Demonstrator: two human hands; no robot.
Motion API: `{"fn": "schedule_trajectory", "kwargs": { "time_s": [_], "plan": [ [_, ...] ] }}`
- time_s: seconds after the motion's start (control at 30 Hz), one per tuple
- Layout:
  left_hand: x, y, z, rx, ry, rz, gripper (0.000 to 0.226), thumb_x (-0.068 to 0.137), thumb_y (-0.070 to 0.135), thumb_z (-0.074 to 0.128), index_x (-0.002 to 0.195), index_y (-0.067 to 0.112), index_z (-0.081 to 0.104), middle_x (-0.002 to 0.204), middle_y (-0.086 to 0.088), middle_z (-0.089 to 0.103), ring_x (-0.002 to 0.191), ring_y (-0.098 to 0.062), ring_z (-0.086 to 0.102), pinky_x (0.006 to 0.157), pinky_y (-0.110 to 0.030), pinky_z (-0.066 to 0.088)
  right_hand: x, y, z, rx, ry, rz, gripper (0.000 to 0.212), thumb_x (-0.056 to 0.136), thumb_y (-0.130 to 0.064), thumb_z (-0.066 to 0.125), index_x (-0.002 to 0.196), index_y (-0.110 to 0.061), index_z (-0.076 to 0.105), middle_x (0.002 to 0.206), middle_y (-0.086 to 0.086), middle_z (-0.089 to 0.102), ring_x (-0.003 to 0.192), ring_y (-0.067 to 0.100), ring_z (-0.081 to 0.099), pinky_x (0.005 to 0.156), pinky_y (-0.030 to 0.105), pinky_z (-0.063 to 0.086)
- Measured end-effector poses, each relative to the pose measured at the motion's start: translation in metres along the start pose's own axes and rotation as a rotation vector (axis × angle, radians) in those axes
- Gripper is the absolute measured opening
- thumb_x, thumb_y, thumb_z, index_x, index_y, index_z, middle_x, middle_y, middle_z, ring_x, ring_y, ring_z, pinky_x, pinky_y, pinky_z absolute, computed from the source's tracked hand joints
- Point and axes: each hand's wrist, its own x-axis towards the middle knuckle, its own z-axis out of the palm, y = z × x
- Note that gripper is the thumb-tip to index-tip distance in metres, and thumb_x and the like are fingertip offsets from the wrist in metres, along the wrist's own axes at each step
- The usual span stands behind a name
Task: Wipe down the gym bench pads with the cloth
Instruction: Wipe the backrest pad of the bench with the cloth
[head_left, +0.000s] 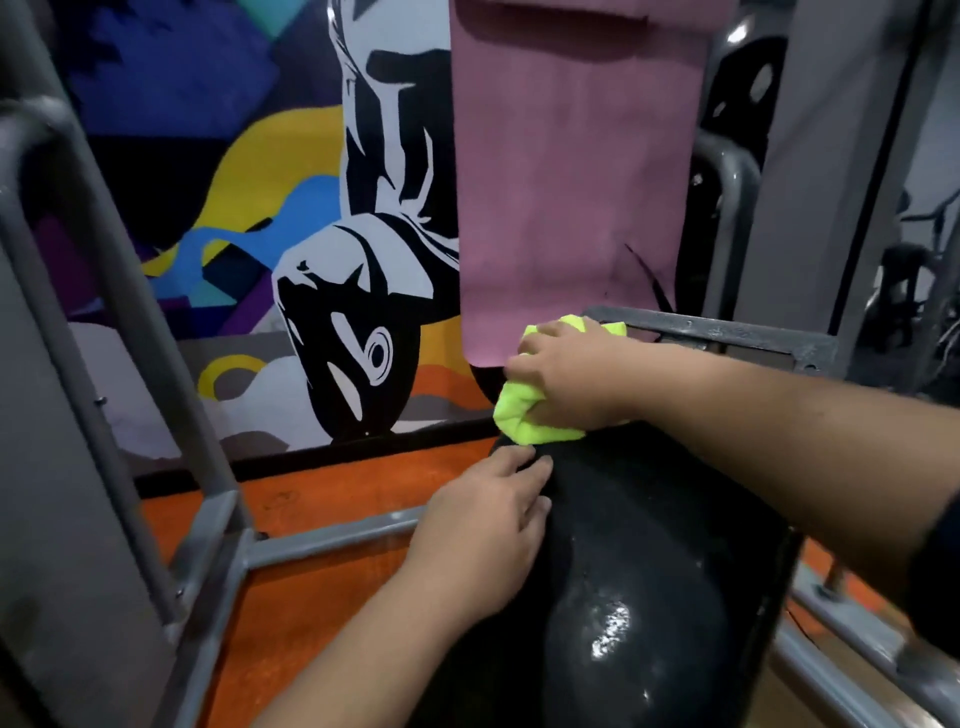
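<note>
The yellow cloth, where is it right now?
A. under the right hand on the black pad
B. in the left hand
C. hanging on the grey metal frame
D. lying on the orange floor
A: the right hand presses the bunched yellow cloth onto the far end of the black pad, while the left hand rests bare on the pad's edge.

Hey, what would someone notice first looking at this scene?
The neon yellow cloth at centre, bunched under the right hand on the far end of the black pad. The left hand rests on the pad's left edge. Behind, a colourful mural and a hanging pink mat.
</note>
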Motion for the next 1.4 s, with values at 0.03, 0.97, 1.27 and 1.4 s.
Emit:
{"fn": "schedule_trajectory", "kwargs": {
  "time_s": [0.03,0.97,1.27,1.4],
  "plan": [
    [-0.002,0.002,0.000,0.008,0.008,0.014,0.047,0.099,0.037,0.043,0.143,0.025,0.055,0.149,0.010,0.048,0.133,-0.012,0.050,0.104,-0.025,0.044,0.001,0.003,-0.003,0.007,-0.013,0.009,0.049,0.092,-0.051,0.046,0.136,-0.033,0.039,0.139,0.005,0.042,0.133,0.034,0.036,0.103,0.055,0.037],
    [-0.033,0.012,0.007,0.019,-0.069,-0.184,0.044,0.105,0.036,0.043,0.148,0.031,0.046,0.155,0.010,0.040,0.141,-0.012,0.038,0.112,-0.025,0.033,-0.017,-0.018,0.017,-0.042,0.121,0.070,0.056,0.094,-0.064,0.040,0.141,-0.034,0.037,0.152,0.010,0.032,0.147,0.032,0.017,0.113,0.063,0.021],
    [-0.032,0.007,0.009,0.002,-0.071,-0.194,0.043,0.105,0.037,0.042,0.148,0.033,0.048,0.154,0.012,0.040,0.140,-0.011,0.038,0.112,-0.024,0.032,-0.019,-0.021,0.019,-0.007,0.091,0.122,0.064,0.089,-0.070,0.044,0.143,-0.038,0.032,0.157,0.001,0.026,0.150,0.031,0.008,0.106,0.075,0.019],
    [-0.032,0.002,0.009,-0.006,-0.066,-0.204,0.043,0.105,0.037,0.042,0.148,0.033,0.047,0.155,0.013,0.039,0.141,-0.009,0.037,0.112,-0.023,0.030,-0.012,-0.038,0.017,-0.027,0.125,0.109,0.059,0.091,-0.064,0.046,0.141,-0.033,0.036,0.151,0.006,0.033,0.147,0.034,0.018,0.106,0.068,0.026]
  ]
}}
